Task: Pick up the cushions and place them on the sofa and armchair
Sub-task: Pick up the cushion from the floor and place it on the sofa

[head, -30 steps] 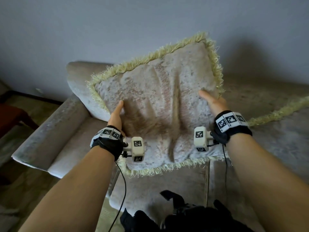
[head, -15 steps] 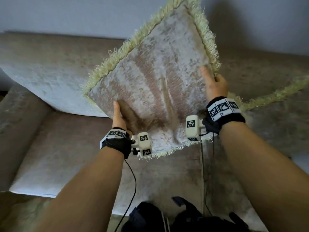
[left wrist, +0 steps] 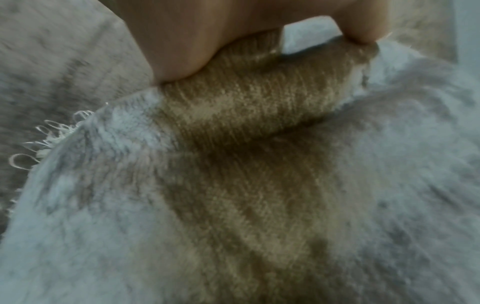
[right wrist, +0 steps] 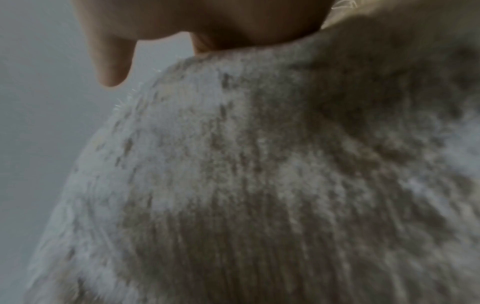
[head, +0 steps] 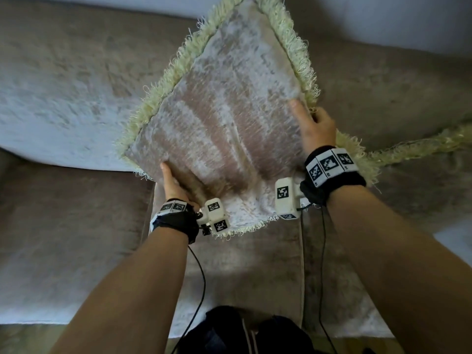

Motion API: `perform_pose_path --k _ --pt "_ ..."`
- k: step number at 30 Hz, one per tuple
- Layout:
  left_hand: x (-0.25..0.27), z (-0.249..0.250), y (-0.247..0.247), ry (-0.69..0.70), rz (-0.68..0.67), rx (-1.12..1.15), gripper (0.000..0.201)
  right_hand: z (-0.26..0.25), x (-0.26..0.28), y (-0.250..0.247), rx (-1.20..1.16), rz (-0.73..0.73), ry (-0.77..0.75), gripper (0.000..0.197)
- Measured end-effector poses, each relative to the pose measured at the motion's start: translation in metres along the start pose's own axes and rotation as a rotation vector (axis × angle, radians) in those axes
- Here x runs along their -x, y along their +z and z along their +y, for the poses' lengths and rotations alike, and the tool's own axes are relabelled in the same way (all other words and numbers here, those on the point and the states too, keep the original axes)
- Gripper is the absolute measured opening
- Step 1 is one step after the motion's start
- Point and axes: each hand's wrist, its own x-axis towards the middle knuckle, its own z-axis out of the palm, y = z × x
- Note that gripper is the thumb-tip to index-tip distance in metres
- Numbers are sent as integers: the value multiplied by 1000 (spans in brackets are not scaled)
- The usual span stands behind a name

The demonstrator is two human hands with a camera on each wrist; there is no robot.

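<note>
Since a second ago, cushion (head: 224,118) has been carried over the sofa (head: 63,200) (seat below), gripped by left hand (head: 173,185) at 7 o'clock, right hand (head: 314,126) at 3. Pale fringe is seen whole only from the head; pressed mottled beige pile fills wrist views.

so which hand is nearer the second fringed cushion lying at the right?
Right. The right hand grips the held cushion at its right edge, just beside the second cushion's fringe. The left hand grips the opposite lower-left edge, farther away.
</note>
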Motion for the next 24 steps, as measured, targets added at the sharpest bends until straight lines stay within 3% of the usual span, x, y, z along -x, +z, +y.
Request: perform_pose_path --k 6,8,10,12,16,18,22,24 --pt "-31 -7 14 -54 85 18 99 17 -23 14 3 4 57 116" --pt "-44 -12 16 -80 93 15 114 20 -30 17 29 -11 71 120" --pt "-62 -16 16 -110 107 25 134 21 -39 20 50 -21 81 111" --pt "-81 -15 15 -124 138 -22 140 24 -50 22 79 -14 84 103" --pt "-73 -7 25 -90 139 -171 115 24 -58 28 120 -2 65 105" --pt "-69 -7 27 -55 159 -148 100 25 -57 31 128 7 68 120" --pt "-93 -12 16 -23 177 -48 117 34 -55 29 153 -36 71 136" --pt "-89 -9 16 -24 208 -75 111 35 -53 25 182 -50 73 135"
